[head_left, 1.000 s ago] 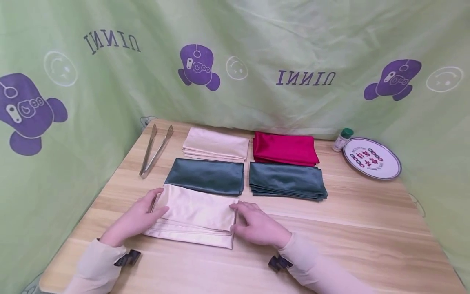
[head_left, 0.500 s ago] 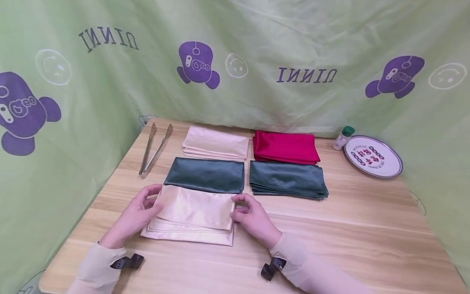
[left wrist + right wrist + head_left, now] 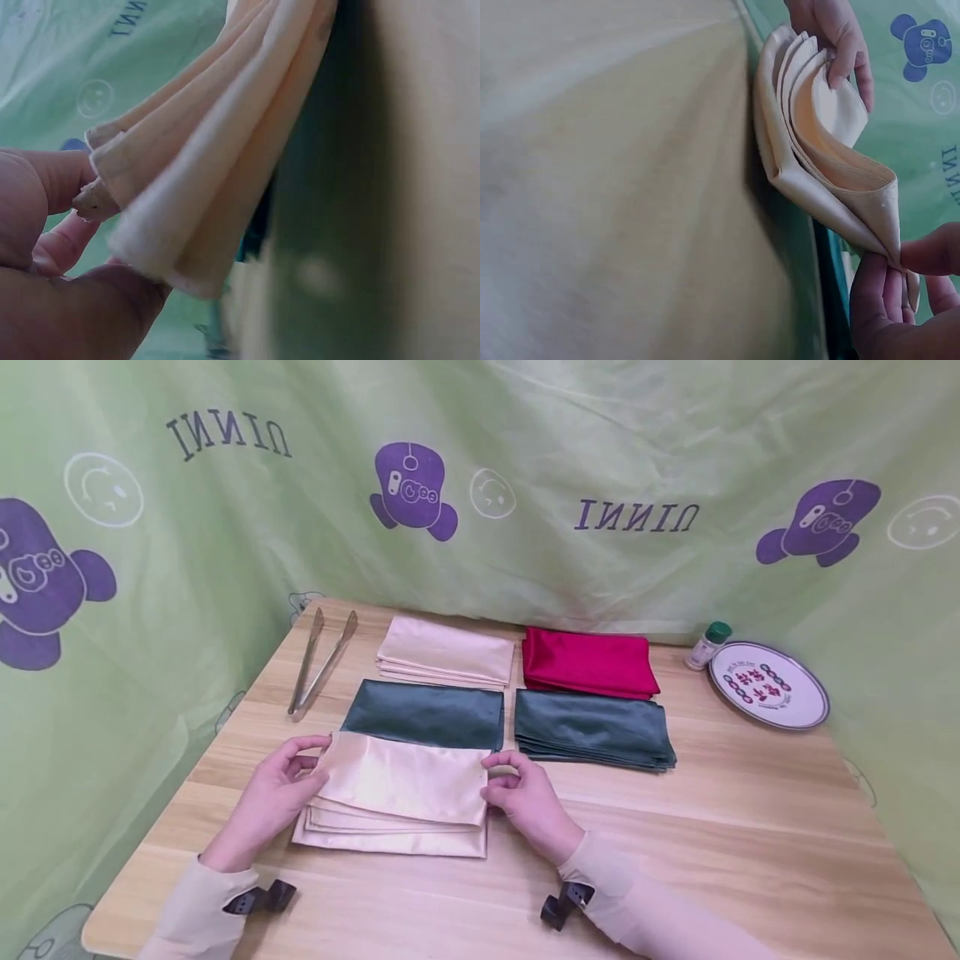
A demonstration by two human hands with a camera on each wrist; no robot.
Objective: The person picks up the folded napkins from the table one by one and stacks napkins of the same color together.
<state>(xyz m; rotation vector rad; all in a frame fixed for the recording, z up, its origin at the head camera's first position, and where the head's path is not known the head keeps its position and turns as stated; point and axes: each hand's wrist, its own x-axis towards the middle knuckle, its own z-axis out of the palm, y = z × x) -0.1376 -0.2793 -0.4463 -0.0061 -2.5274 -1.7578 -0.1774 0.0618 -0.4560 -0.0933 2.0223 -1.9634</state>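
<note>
Rectangle of folded pale-pink satin [image 3: 405, 781] — long axis crosswise — between left hand [image 3: 270, 791] and right hand [image 3: 534, 803], each pinching an end.

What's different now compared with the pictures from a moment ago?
The right hand has moved the right end of the near pink cloth slightly up or away, hiding more of the left green cloth. The left hand still holds the other end. Nothing was let go. The tongs, red cloth and plate stayed put.
</note>
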